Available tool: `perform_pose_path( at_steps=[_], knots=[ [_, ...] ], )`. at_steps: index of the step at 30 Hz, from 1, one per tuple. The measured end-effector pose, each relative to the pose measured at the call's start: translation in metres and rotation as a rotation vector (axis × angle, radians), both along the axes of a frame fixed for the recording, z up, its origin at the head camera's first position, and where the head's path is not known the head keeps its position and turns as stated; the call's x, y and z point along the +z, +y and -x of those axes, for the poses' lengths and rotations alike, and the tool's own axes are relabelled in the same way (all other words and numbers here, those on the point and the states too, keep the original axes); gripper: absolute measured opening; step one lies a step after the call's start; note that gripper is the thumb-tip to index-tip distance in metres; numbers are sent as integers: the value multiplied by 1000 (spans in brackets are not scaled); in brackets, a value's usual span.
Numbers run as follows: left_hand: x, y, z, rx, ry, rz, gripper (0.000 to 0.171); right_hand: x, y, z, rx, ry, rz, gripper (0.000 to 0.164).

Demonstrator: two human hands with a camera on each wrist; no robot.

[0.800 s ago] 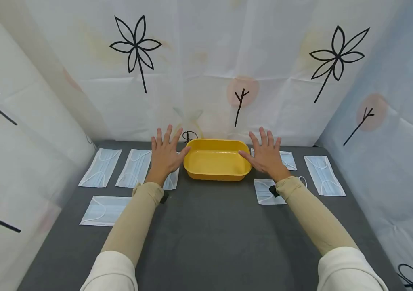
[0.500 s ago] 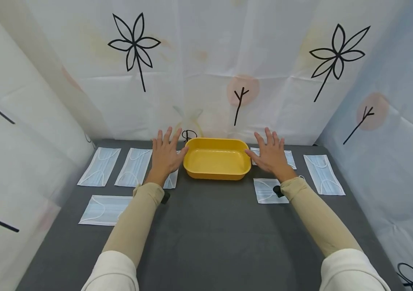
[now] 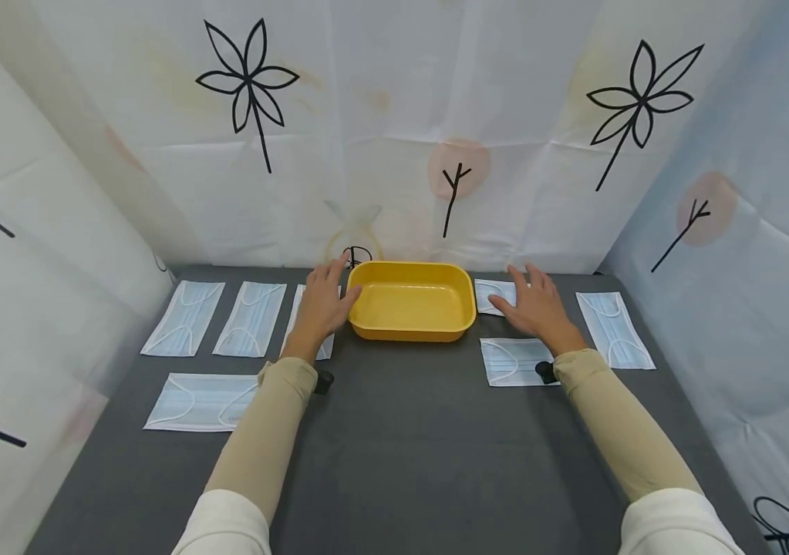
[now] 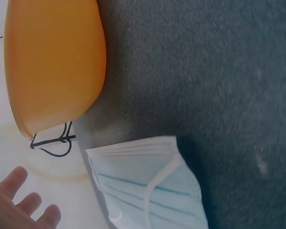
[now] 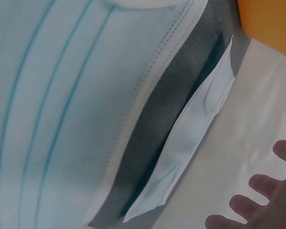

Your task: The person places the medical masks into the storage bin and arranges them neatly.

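"Head view, largest item first: what do you record?"

"White cloth (image 3: pixel 373 77) at the back and both sides, printed with black line flowers (image 3: pixel 248 79). Below it, a dark grey table (image 3: pixel 408 447), with my tan sleeves (image 3: pixel 262 439) reaching forward over it."

"Position of the yellow tray (image 3: pixel 411 308)?"

"Upright at the table's back middle, near the cloth and between my hands."

"And the masks (image 3: pixel 189 401)?"

"Seven, pale blue, lying flat. Four are on my left: three in a row towards the back, the third partly covered by my hand, and one crosswise nearer me. Three are on my right: one just beside the tray, partly covered, one nearer me and one farther out."

"Condition of your hands?"

"Left hand (image 3: pixel 322 304): fingers extended and slightly apart, thumb beside the tray's left rim. Whether it touches, I cannot tell. Right hand (image 3: pixel 538 304): fingers loose and spread, thumb apart, above the mask beside the tray."

"Smaller items?"

"A black piece (image 3: pixel 323 381) at my left wrist, a matching one (image 3: pixel 545 372) at my right. Thinnest, in the left wrist view, a white ear loop (image 4: pixel 148 205) lies across a mask."
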State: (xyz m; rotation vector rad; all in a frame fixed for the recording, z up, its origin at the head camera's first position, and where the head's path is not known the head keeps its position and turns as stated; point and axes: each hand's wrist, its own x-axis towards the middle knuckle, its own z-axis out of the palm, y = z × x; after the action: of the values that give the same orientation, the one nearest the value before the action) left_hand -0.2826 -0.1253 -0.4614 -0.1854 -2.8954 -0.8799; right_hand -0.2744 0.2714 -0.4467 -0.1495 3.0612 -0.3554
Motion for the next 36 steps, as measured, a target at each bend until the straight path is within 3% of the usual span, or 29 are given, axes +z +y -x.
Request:
perform_pose_path(
  at_steps=[10,21,36],
  knots=[
    [-15,0,-9,27,-87,-131,69,-7,26,-5,-19,-31,83,87],
    [-18,-4,-10,-21,-191,-310,60,-20,45,-3,-168,-6,146,87],
    [-30,0,-12,48,-266,-486,52,-37,49,2,-350,-12,246,70]
  ],
)
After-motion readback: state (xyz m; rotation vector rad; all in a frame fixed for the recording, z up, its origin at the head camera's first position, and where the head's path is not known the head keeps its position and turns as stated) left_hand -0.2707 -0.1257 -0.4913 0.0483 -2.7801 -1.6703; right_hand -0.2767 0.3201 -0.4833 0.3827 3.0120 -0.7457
